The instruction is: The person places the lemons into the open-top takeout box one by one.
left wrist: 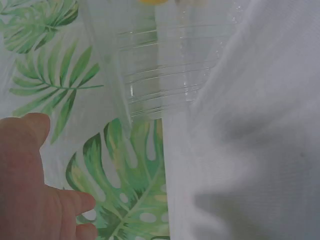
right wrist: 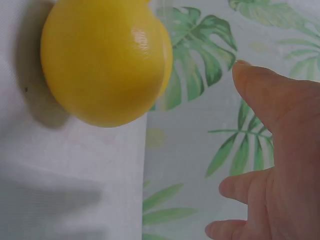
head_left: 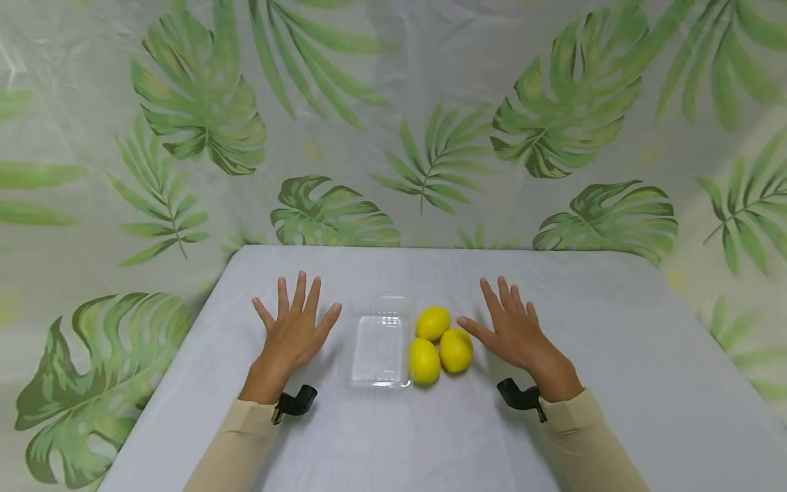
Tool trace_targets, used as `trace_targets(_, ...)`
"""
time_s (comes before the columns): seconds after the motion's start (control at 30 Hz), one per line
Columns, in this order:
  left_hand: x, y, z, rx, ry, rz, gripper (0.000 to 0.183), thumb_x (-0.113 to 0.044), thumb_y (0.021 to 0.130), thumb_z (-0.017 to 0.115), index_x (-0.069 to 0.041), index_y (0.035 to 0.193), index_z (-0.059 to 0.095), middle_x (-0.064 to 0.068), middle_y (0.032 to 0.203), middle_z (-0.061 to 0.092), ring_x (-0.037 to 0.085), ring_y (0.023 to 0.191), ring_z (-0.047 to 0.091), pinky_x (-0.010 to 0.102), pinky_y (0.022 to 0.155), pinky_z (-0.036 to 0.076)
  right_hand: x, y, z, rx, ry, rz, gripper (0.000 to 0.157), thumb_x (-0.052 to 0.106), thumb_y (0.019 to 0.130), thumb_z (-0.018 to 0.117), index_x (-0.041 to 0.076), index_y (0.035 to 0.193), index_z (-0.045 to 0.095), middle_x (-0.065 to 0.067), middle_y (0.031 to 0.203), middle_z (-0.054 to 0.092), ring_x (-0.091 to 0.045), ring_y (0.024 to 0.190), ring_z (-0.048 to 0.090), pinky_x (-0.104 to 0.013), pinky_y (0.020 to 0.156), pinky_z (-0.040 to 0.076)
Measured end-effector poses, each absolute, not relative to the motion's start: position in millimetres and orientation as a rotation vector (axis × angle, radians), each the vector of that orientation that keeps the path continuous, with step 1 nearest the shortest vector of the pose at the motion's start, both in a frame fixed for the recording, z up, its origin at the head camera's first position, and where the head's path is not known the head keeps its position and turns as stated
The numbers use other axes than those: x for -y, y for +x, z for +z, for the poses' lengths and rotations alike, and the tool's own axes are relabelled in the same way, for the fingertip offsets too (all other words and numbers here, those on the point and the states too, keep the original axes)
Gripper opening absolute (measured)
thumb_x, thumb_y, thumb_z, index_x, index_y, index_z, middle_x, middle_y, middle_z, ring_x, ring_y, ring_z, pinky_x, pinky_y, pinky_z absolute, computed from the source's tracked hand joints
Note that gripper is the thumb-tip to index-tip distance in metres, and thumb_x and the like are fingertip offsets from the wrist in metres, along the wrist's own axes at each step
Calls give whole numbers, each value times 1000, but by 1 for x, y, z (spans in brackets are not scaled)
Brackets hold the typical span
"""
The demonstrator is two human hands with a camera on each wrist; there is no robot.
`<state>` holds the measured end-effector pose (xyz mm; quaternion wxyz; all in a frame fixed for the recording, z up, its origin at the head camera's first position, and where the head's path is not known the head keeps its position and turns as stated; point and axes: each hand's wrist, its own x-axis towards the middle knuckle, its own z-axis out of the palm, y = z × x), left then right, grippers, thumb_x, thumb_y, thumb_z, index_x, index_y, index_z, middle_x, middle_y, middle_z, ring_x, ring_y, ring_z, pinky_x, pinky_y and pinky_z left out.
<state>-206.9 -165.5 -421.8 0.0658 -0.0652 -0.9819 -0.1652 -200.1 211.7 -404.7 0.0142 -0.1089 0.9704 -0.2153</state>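
Between the two hands a clear plastic container (head_left: 380, 348) lies on the table, its lid part folded open toward the far side. Three yellow lemons (head_left: 456, 350) cluster against its right side, one behind and two in front. My left hand (head_left: 294, 336), fingers spread, hovers left of the container and holds nothing. To the right of the lemons, my right hand (head_left: 516, 335) is spread too, its thumb near the closest lemon but apart from it. One lemon (right wrist: 102, 60) looms large in the right wrist view. In the left wrist view the container (left wrist: 160, 75) shows beyond the thumb.
A white cloth covers the table (head_left: 393, 444). Behind it hangs a curtain (head_left: 430, 89) printed with green leaves, which also runs down both sides. Small black cameras (head_left: 298, 400) are strapped to both wrists.
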Motion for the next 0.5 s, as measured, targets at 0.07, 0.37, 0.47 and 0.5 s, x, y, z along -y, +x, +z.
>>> trace_targets(0.07,165,-209,-423,2979,-202,-555,83,-70,94,18,-16,156,13,10,162,-1,35,142,-23,70,99,-26,-211,-201,-402,-3011,-351,-688,96,68,89,44,11,156,5,-24,159,-5,-48,143,-6,-73,107,0)
trace_targets(0.37,166,-218,-441,2793,-415,-1143,69,-56,100,31,-18,156,18,11,161,13,32,146,13,56,116,15,-213,-206,-400,-2885,-364,-871,96,67,89,45,14,156,2,-16,160,-10,-42,144,-9,-74,106,6)
trace_targets(0.47,166,-218,-446,2725,-442,-1273,66,-51,100,35,-20,156,17,11,159,18,31,145,19,54,116,20,-214,-205,-403,-2823,-385,-953,95,67,89,46,17,156,2,-13,161,-8,-39,146,-5,-72,108,9)
trace_targets(0.5,165,-218,-447,2710,-442,-1306,66,-51,100,36,-20,156,16,11,159,20,31,145,20,54,116,21,-214,-204,-405,-2809,-399,-979,94,66,89,47,17,157,3,-13,161,-6,-39,146,-2,-71,109,10)
